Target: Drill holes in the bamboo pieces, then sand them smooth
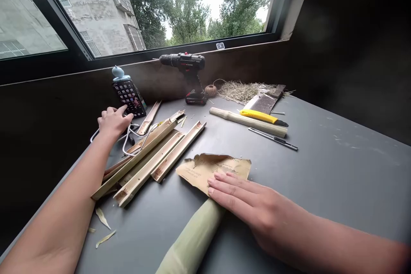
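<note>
My left hand point(114, 120) reaches to the smartphone point(130, 98), its index finger stretched out at the screen and nothing held. The phone leans upright on a light-blue stand point(119, 73) and shows app icons. My right hand point(245, 199) lies flat, fingers stretched, on a torn, curled brown sheet of sandpaper point(218, 167) with printing on its back. Under the hand and paper is the end of a pale green bamboo tube point(195, 235), which runs toward me. My right thumb is hidden.
Split bamboo strips point(150, 162) and a white cable point(130, 152) lie left. Behind stand a cordless drill point(188, 72) and a twine ball point(210, 90). Right of them are straw point(239, 91), a cleaver point(263, 102), a yellow-handled tool point(258, 115), a bamboo stick point(247, 123) and a utility knife point(272, 138).
</note>
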{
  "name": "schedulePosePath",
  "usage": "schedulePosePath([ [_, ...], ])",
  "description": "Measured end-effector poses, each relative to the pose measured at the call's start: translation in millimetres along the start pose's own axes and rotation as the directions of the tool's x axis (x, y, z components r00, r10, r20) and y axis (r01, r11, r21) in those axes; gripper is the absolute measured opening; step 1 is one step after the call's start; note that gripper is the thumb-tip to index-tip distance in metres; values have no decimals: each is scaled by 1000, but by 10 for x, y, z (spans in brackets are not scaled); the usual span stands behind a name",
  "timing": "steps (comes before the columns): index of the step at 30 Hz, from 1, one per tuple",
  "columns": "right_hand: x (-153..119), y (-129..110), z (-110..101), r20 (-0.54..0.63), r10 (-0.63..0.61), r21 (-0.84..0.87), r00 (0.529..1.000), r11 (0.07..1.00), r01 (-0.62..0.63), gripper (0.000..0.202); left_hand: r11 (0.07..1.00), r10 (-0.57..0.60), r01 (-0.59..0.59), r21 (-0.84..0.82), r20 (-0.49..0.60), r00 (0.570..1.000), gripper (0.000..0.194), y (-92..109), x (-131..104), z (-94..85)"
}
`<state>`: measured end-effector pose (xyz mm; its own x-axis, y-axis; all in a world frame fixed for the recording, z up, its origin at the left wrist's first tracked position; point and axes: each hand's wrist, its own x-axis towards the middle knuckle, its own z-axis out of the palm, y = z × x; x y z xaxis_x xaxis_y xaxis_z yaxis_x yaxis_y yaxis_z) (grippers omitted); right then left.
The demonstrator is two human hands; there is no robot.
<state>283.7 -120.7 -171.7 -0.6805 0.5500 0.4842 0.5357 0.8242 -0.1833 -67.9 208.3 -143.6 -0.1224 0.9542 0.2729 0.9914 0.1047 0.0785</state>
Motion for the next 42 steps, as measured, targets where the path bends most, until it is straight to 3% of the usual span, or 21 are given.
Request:
schedulePosePath([
  [2, -20, -29, 78, -81, -82, 12, 993, 996, 84, 40, 1000, 3, -3, 2, 13, 1000, 60, -3, 25, 15],
  [5, -12, -65, 49, -12, -228, 95, 974, 969, 228, 39, 1000, -3, 3, 1, 12, 1000, 61, -10, 54, 32],
  [8, 8, -8, -50, 90, -112, 105, 990, 989, 102, 40, 1000, 4, -4, -2, -4, 1000, 61, -20, 54, 36],
  [11, 1, 30, -5, 10, 22, 18, 1000, 1000, -22, 43, 1000, 11, -11, -2, -15, 1000, 59, -30, 45, 39],
  [14, -10, -31, 97, -67, -123, 21, 990, 992, 125, 42, 1000, 14, -13, 11, -14, 1000, 61, -40, 53, 54],
  [16, -5, -58, 92, -9, -199, 78, 980, 977, 199, 41, 999, 26, -26, 29, -11, 1000, 63, -44, 67, 65],
  [18, 8, -35, 33, 69, -119, 101, 991, 989, 111, 38, 997, 51, -51, 52, -6, 999, 66, -45, 84, 68],
  [21, 27, 41, -52, 40, 42, 62, 998, 997, -44, 43, 991, 95, -96, 90, 11, 995, 70, -35, 103, 50],
  [25, 40, 103, -56, 126, -102, 64, 987, 993, 95, 42, 984, 123, -125, 123, 27, 992, 75, -3, 113, 2],
  [29, 34, 131, -9, -4, 91, -6, 996, 996, -91, 44, 983, 131, -133, 130, 29, 991, 75, 41, 108, -41],
  [34, 11, 128, 37, 107, -123, 41, 987, 992, 119, 42, 986, 132, -135, 101, 33, 991, 75, 55, 93, -85],
  [38, -20, 246, 82, 31, 137, 14, 990, 990, -137, 48, 991, 121, -123, 56, 34, 992, 70, 42, 64, -110],
  [40, -13, 250, 58, 45, 134, 22, 990, 991, -135, 50, 991, 130, -132, 24, 49, 990, 67, 42, 46, -130],
  [42, 13, 216, 0, 83, 34, 70, 996, 997, -40, 49, 988, 156, -156, -15, 78, 985, 59, 47, 45, -189],
])
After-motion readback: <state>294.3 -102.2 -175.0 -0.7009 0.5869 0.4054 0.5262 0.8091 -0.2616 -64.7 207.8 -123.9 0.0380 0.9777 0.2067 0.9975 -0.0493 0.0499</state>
